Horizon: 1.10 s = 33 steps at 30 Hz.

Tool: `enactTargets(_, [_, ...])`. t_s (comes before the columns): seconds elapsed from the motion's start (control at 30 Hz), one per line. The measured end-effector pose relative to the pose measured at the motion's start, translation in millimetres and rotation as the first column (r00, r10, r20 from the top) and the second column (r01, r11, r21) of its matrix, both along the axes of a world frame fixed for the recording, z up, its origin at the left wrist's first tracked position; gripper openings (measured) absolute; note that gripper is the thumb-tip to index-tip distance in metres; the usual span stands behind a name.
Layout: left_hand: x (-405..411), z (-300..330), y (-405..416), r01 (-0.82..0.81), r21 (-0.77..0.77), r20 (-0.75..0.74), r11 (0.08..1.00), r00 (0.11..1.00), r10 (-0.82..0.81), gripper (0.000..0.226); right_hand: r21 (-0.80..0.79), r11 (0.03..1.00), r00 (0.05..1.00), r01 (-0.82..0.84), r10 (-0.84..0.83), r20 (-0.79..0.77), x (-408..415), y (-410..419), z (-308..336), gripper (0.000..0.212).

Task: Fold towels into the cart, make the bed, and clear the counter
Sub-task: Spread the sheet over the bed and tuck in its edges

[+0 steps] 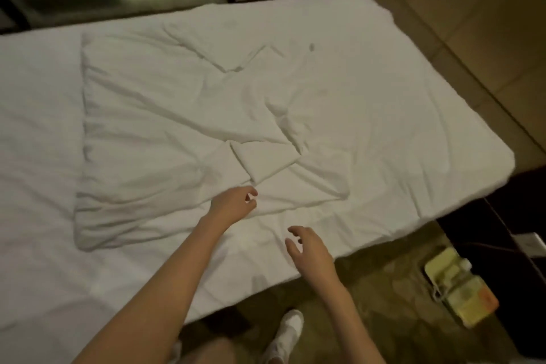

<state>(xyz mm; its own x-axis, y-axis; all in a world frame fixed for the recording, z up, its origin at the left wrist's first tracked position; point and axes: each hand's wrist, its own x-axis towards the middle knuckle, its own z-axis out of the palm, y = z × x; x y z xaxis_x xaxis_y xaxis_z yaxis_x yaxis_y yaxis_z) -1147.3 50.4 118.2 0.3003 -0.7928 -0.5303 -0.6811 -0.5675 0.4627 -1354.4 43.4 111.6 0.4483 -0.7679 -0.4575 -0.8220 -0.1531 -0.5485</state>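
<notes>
A white bed (35, 133) fills most of the view. A crumpled white duvet (165, 115) lies across its middle, with a folded corner flap (266, 158) near the centre. My left hand (233, 204) hovers just below that flap over the duvet's near edge, fingers loosely curled and holding nothing. My right hand (310, 248) hangs over the bed's near edge, fingers spread and relaxed, empty.
Patterned carpet (384, 298) lies below the bed's near edge, with my white shoe (288, 331) on it. A yellow and white box of items (461, 289) sits on the floor at right beside dark furniture (517, 210). A tan wall (472, 23) runs behind the bed's right end.
</notes>
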Motion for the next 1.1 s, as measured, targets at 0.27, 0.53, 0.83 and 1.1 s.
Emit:
enactTargets(0.27, [11, -95, -53, -0.468, -0.047, -0.169, 0.883, 0.875, 0.454, 0.034, 0.024, 0.964, 0.963, -0.265, 0.263, 0.06, 49, -134, -82, 0.036])
enactTargets(0.53, [1, -162, -109, -0.834, -0.128, -0.403, 0.536, 0.538, 0.741, 0.027, 0.098, 0.938, 0.924, -0.332, 0.303, 0.232, 100, -213, -161, 0.049])
enactTargets(0.83, [-73, -173, -141, -0.981, -0.031, -0.515, 0.191, 0.179, 0.838, 0.019, 0.327, 0.927, 0.896, -0.183, 0.02, 0.444, 103, -257, -184, 0.022])
enactTargets(1.1, [-210, -176, -204, -0.996, -0.029, -0.535, -0.082, -0.054, 0.843, 0.038, 0.229, 0.79, 0.787, -0.569, 0.443, 0.429, 8, -326, -177, 0.021])
